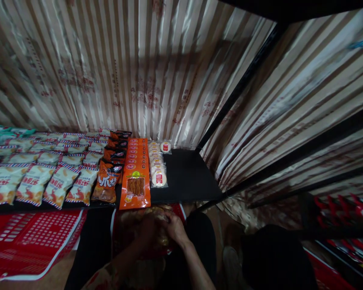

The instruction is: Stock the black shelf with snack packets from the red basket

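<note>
My left hand and my right hand reach down into a red basket between my legs. Inside it lie shiny, gold-tinted packages, too dim to name. The fingers of my right hand are curled in among these packages; what they grip is hidden. My left hand is dark and smeared, so its fingers do not show clearly. Just above the basket, a black shelf bears flat orange packs of snack sticks and round white cakes in clear wrappers.
White snack bags and orange-brown snack bags stand in rows on the shelf's left. Another red basket sits below. Black shelf posts and a striped curtain enclose the shelf. Red packages are at right.
</note>
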`<state>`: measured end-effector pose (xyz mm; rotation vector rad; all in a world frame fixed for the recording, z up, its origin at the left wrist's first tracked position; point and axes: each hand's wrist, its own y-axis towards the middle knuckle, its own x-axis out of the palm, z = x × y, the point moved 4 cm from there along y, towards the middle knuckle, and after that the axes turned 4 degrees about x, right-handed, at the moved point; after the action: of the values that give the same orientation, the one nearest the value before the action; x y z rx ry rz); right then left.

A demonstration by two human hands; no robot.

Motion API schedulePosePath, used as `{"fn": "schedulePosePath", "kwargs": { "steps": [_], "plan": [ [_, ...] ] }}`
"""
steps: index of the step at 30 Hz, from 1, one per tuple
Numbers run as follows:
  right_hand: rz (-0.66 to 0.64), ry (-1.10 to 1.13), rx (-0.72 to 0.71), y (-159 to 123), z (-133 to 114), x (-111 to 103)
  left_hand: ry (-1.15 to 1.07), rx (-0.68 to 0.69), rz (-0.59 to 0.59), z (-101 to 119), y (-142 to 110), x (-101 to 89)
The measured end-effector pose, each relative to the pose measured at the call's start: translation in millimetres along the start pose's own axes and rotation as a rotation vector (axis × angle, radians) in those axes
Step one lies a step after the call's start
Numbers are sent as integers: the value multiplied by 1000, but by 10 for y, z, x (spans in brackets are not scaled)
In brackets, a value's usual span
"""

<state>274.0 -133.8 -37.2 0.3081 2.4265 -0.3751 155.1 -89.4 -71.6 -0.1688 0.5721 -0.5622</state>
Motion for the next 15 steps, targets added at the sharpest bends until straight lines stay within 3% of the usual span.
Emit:
{"fn": "schedulePosePath", "kwargs": {
  "steps": [8, 15],
  "plan": [
    [-74, 188, 31, 52, -87, -255, 23, 48, 32, 50, -63, 10],
    [0, 385, 63, 75, -146, -428, 42, 117, 83, 211, -106, -65]
  ]
}}
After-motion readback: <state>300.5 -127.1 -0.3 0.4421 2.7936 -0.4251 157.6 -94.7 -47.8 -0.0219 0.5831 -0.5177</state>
